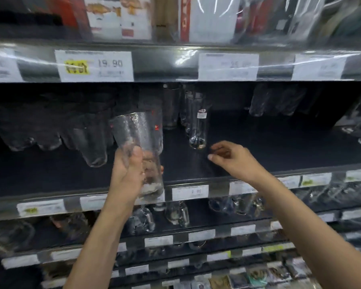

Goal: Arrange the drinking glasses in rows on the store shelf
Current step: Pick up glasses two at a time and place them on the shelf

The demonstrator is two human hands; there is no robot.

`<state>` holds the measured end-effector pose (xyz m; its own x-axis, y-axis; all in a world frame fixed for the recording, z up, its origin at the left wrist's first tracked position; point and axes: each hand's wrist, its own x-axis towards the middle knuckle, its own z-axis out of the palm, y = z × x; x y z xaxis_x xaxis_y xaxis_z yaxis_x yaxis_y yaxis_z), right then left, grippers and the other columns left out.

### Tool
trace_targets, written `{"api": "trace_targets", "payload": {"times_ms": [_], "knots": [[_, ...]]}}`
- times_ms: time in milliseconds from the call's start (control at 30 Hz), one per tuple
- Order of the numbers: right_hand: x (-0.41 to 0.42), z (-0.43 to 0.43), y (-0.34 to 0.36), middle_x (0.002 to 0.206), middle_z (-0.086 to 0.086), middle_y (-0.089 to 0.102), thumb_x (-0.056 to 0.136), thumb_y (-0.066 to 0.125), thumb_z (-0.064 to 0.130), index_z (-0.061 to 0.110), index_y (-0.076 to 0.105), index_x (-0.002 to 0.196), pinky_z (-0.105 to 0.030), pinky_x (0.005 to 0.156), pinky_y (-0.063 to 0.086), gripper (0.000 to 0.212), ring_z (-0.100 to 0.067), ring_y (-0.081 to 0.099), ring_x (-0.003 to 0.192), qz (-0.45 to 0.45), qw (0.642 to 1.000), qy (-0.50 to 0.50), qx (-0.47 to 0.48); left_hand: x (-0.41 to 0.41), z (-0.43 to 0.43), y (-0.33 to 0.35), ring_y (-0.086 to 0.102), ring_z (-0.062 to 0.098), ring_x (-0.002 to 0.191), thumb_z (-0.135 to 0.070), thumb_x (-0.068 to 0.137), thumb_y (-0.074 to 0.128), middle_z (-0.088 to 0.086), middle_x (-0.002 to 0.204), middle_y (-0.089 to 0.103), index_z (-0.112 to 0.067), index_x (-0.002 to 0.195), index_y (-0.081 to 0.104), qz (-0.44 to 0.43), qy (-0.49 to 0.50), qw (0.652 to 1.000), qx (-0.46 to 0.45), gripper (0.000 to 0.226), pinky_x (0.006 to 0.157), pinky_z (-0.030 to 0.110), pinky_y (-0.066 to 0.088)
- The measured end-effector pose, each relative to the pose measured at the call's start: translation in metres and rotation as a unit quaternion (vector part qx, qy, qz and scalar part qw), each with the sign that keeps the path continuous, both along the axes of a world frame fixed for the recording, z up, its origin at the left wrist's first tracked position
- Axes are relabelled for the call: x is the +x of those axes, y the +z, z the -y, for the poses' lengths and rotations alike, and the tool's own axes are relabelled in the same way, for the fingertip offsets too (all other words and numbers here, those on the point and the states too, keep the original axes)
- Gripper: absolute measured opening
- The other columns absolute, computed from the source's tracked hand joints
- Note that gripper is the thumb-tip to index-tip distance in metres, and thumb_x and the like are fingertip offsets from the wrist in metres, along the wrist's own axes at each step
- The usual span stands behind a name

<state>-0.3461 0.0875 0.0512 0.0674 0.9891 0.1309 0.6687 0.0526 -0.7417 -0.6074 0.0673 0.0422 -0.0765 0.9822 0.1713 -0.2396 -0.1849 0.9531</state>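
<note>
Left hand (129,172) grips a textured glass (138,134) round its lower half. Its long axis is near upright, the rim leans slightly left, and the base sits level with the front lip of the shelf (269,147); it is not yet set down. Bare shelf lies just behind it and to its right, short of the tall clear glass (197,126). Right hand (229,156) hovers beside the tall glass's base, fingers loosely curled and holding nothing. The left hand is nearer the gap, so the move likely needed is inward and down.
</note>
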Motion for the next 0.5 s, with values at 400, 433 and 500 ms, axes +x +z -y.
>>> {"api": "trace_targets", "payload": {"times_ms": [400,433,500], "knots": [[0.07,-0.054,-0.024,0.164,-0.001,0.015,0.089,0.033,0.076,0.032,0.022,0.155,-0.048,0.119,0.011,0.08,-0.026,0.012,0.15,0.308,0.941,0.081,-0.119,0.094,-0.025,-0.001,0.049,0.008,0.127,-0.054,0.075,0.069,-0.006,0.138,0.05,-0.022,0.145,0.022,-0.161,0.08,0.984,0.01,0.09,0.103,0.024,0.036],[0.072,-0.057,-0.026,0.166,-0.001,0.009,0.091,0.028,0.075,0.032,0.017,0.156,-0.047,0.12,0.006,0.079,-0.024,0.006,0.152,0.317,0.936,0.088,-0.122,0.097,-0.029,-0.003,0.05,0.009,0.126,-0.053,0.076,0.072,-0.004,0.138,0.051,-0.022,0.143,0.024,-0.17,0.085,0.982,0.005,0.088,0.1,0.021,0.038],[0.073,-0.061,-0.031,0.166,0.0,0.001,0.093,0.019,0.074,0.033,0.009,0.157,-0.046,0.121,0.0,0.077,-0.021,-0.003,0.152,0.337,0.928,0.096,-0.125,0.102,-0.035,-0.005,0.052,0.009,0.123,-0.045,0.081,0.075,-0.002,0.134,0.055,-0.023,0.137,0.027,-0.183,0.095,0.979,-0.004,0.076,0.093,0.016,0.04]]}}
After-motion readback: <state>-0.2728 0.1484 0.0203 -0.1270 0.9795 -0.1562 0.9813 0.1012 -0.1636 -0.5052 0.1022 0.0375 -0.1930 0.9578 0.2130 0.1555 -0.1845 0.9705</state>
